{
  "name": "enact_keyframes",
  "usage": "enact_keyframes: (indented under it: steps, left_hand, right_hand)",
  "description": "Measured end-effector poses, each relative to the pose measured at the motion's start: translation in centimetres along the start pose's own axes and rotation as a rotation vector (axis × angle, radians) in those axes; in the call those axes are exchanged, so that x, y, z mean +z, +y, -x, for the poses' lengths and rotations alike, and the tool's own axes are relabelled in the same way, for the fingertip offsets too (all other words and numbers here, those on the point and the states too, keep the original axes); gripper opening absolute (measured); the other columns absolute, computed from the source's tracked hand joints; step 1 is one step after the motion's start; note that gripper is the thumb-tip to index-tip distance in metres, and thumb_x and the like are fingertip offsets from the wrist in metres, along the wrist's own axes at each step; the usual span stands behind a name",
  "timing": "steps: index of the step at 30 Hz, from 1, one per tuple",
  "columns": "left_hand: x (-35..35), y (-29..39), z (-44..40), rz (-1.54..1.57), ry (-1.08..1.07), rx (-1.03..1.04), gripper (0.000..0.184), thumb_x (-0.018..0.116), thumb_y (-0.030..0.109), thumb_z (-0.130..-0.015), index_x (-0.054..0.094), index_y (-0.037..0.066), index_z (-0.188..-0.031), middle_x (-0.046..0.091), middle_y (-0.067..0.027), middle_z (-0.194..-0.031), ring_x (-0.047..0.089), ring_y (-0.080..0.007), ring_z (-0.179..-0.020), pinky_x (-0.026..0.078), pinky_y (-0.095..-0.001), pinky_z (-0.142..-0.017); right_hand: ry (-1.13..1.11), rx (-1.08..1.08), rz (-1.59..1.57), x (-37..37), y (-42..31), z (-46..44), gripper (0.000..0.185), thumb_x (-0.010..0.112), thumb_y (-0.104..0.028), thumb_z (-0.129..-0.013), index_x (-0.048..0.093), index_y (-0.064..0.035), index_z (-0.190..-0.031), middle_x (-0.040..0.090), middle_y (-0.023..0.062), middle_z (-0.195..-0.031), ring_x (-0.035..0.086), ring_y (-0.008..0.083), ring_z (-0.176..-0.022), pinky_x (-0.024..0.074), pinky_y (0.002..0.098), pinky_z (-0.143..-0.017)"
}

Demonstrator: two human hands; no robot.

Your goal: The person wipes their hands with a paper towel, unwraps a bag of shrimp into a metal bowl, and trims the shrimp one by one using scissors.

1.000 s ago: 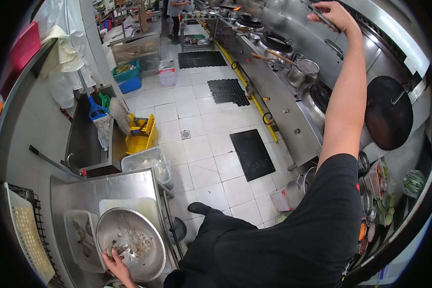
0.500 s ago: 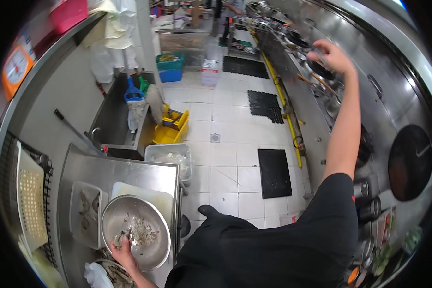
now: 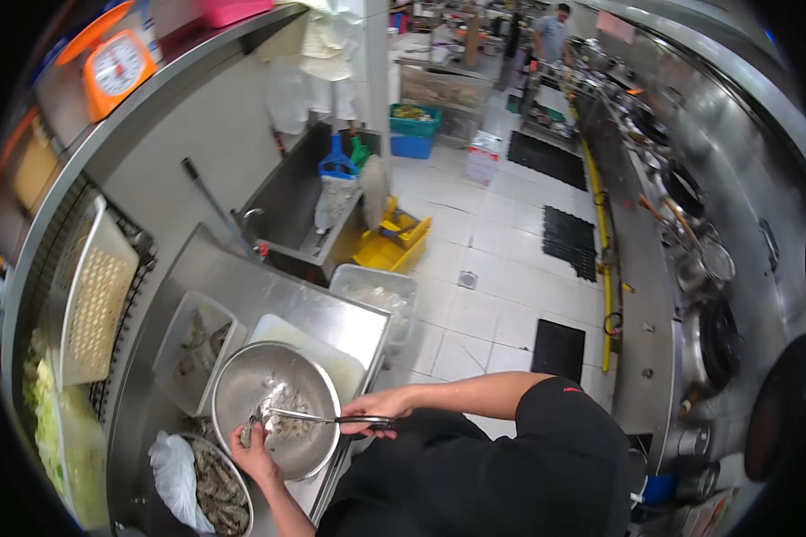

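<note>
My left hand [image 3: 258, 458] is closed on a shrimp [image 3: 249, 435] over the near left side of a metal bowl [image 3: 321, 374]. In my right hand [image 3: 372, 412] are scissors [image 3: 312, 416] with dark handles, their blades reaching over the bowl toward the shrimp. Whether the blades touch it is unclear. Pale shrimp trimmings [image 3: 288, 422] lie in the bowl. A second bowl nearer me holds whole shrimp [image 3: 220, 490], with a white plastic bag [image 3: 177, 474] at its side. More shrimp [image 3: 195, 345] lie in a clear plastic container [image 3: 172, 327] to the left.
A white cutting board [image 3: 336, 360] lies partly under the bowl on the steel table [image 3: 318, 300]. Beyond stand a clear bin [image 3: 403, 318], a sink [image 3: 273, 210] and a yellow mop bucket [image 3: 394, 243]. Woks [image 3: 721, 345] line the right; a person [image 3: 553, 40] stands far back.
My right hand has come down from high on the right to the bowl, where scissors now show in it. My left hand still holds a shrimp. The view has turned rightward shifting the scene.
</note>
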State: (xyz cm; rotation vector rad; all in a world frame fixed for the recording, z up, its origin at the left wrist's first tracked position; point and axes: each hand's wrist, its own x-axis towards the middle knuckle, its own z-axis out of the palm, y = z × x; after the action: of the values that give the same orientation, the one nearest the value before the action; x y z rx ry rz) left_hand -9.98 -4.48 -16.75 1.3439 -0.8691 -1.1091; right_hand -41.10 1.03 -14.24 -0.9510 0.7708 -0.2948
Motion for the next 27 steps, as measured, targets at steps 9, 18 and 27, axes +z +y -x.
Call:
enact_keyframes:
  steps: [9,18,27]
  left_hand:
    - [-1.6,0.1,1.7,-0.207,0.026,0.276,0.014,0.069,-0.003,-0.084,0.06,0.0,-0.095,0.065,-0.008,-0.097,0.059,-0.0131,-0.085,0.049,-0.0272,-0.078]
    - [-2.3,1.6,3.0,-0.133,-0.025,0.076,0.012,0.07,-0.002,-0.087,0.059,0.001,-0.093,0.063,-0.0066,-0.094,0.06,-0.0117,-0.085,0.052,-0.0259,-0.068]
    - [-0.9,2.3,4.0,-0.137,-0.087,0.136,0.018,0.075,0.004,-0.087,0.061,0.0,-0.098,0.06,-0.0076,-0.098,0.059,-0.0124,-0.077,0.051,-0.0251,-0.059]
  right_hand:
    - [-0.127,0.034,-0.172,4.5,-1.7,-5.5,0.053,0.061,-0.056,-0.096,0.05,-0.0061,-0.112,0.054,0.0012,-0.07,0.058,0.0083,-0.051,0.0501,0.0239,-0.038]
    - [-0.058,-0.036,-0.239,6.8,-1.2,-5.7,0.059,0.062,-0.058,-0.095,0.05,-0.0043,-0.118,0.053,0.0008,-0.067,0.056,0.0078,-0.046,0.0486,0.0227,-0.036]
    - [0.02,-0.025,-0.175,6.8,-1.4,-5.0,0.057,0.064,-0.057,-0.094,0.053,-0.0038,-0.113,0.05,-0.0011,-0.064,0.054,0.0071,-0.045,0.0444,0.0217,-0.034]
